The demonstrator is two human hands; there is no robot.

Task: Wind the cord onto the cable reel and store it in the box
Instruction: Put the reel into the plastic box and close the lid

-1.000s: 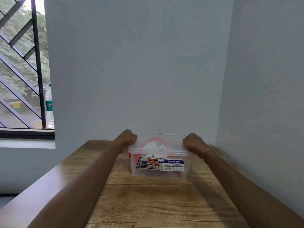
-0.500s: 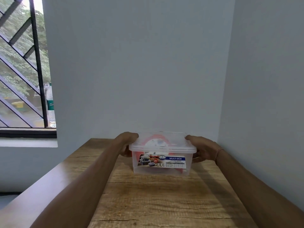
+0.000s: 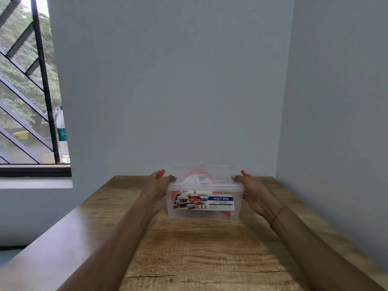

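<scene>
Your left hand (image 3: 156,186) and right hand (image 3: 253,191) clamp box (image 3: 203,203) ends, thumbs on lid, likely snapping red latches (image 3: 161,174); reel (image 3: 194,177) inside.

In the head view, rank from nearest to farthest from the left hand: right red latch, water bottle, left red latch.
1. Left red latch: touching the left hand, at the box's left end.
2. Right red latch: at the box's right end.
3. Water bottle: on the window sill, far left.
</scene>
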